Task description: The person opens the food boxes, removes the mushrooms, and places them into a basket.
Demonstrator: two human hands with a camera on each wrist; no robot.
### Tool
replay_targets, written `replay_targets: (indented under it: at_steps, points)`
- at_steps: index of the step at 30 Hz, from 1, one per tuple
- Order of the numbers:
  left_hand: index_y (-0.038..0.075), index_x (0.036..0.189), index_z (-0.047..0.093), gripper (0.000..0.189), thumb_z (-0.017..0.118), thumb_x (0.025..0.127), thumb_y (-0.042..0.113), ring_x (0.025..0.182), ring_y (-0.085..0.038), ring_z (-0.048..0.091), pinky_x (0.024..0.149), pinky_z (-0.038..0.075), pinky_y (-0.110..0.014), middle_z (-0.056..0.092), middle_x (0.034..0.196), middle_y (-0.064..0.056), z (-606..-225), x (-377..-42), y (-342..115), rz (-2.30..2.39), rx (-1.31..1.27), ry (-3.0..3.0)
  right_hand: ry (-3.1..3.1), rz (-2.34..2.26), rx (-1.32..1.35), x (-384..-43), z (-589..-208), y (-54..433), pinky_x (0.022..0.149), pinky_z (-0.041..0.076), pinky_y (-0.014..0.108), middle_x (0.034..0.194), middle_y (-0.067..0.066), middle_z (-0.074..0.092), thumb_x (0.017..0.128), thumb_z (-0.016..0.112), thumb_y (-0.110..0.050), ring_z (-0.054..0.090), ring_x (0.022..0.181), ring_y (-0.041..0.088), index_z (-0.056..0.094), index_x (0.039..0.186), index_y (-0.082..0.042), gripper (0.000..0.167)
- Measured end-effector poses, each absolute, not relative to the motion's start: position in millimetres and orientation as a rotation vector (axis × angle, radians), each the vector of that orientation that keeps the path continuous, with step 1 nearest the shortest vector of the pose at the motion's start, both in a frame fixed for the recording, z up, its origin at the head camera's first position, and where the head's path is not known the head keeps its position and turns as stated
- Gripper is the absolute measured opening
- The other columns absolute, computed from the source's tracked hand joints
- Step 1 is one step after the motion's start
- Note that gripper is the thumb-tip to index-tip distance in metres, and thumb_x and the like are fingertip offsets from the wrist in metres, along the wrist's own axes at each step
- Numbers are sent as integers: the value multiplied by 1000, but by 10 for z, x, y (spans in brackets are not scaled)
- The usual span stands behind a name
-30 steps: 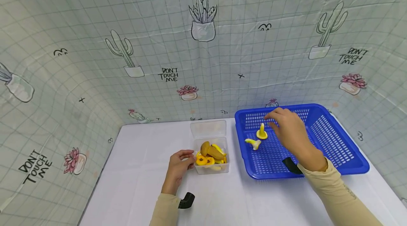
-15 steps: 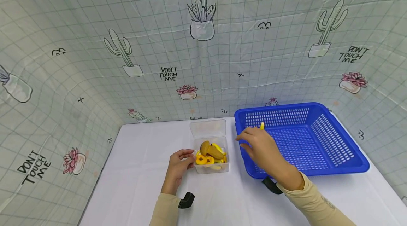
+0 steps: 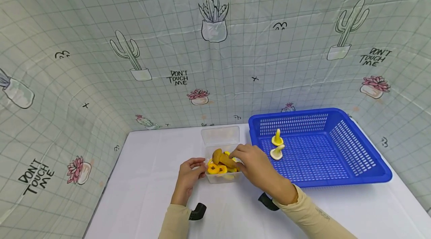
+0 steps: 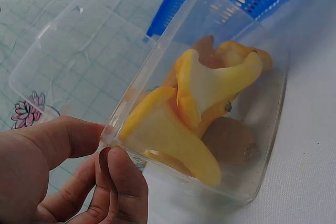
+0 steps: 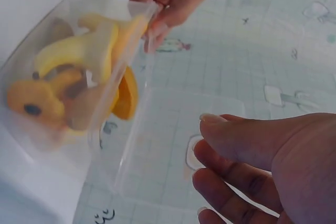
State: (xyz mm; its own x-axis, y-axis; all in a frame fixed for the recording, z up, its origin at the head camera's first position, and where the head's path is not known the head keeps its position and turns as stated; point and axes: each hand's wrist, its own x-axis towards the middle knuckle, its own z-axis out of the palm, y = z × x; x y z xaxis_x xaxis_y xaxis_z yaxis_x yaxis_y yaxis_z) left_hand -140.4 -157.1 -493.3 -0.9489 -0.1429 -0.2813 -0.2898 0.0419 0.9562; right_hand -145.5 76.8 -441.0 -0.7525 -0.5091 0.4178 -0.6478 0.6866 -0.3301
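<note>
My left hand (image 3: 188,178) pinches the rim corner of a clear plastic box (image 4: 262,182) between thumb and fingers. Inside the box lie yellow mushroom-shaped pieces (image 4: 176,135), brown rounded pieces (image 3: 217,156) and orange-yellow pieces with dark spots (image 3: 213,169). My right hand (image 3: 256,168) is over the box's right edge. Its fingers are spread loosely apart from the thumb, with nothing between them in the right wrist view. Two mushroom-shaped pieces, one yellow (image 3: 277,140) and one paler (image 3: 277,153), stand cap-down in the blue basket (image 3: 320,156).
The box's clear lid (image 3: 220,136) is folded back behind it. The basket's raised rim stands just right of the box. A white cloth (image 3: 148,179) covers the table, and a patterned curtain (image 3: 168,44) rises behind and at both sides.
My right hand has travelled left from above the basket to the box. The paler piece, lying on its side earlier, now stands a little further right. The left hand has stayed put.
</note>
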Motion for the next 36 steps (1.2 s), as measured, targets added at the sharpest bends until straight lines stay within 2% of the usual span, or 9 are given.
replay_targets:
  at_steps: [6,12,17,25,36]
  points:
    - [-14,123,65,32,72,94,-6,69,-12,59,63,57,-17,70,102,-15,-4926,-1399,-1568,2050,-453,2186,-2637,654,952,-1484,-4475,640,81,58,38,97,1,74,81,90,-3,68,91,22,81,102,-11,24]
    - [-14,123,65,32,73,93,-6,69,-11,60,63,57,-18,69,102,-15,-4931,-1400,-1573,2054,-449,2182,-2662,668,972,-1533,-4540,517,73,54,35,94,0,74,82,90,-7,66,86,22,82,101,-12,21]
    - [-15,123,65,32,72,93,-7,68,-11,60,62,57,-18,68,102,-14,-4942,-1405,-1580,2074,-433,2170,-2671,689,980,-1559,-4590,425,72,52,33,94,0,75,83,89,-6,64,84,22,82,99,-13,19]
    - [-15,125,64,34,72,93,-7,69,-10,61,63,57,-18,68,103,-14,-4933,-1399,-1585,2070,-414,2168,-2689,666,990,-1586,-4668,330,72,52,33,94,-1,74,78,94,-9,64,84,21,80,95,-12,22]
    - [-15,125,65,34,73,93,-6,68,-10,61,63,57,-18,69,103,-14,-4906,-1384,-1576,2063,-422,2173,-2687,672,1043,-1662,-4685,257,74,54,34,98,-1,75,79,95,-15,65,85,20,79,93,-11,21]
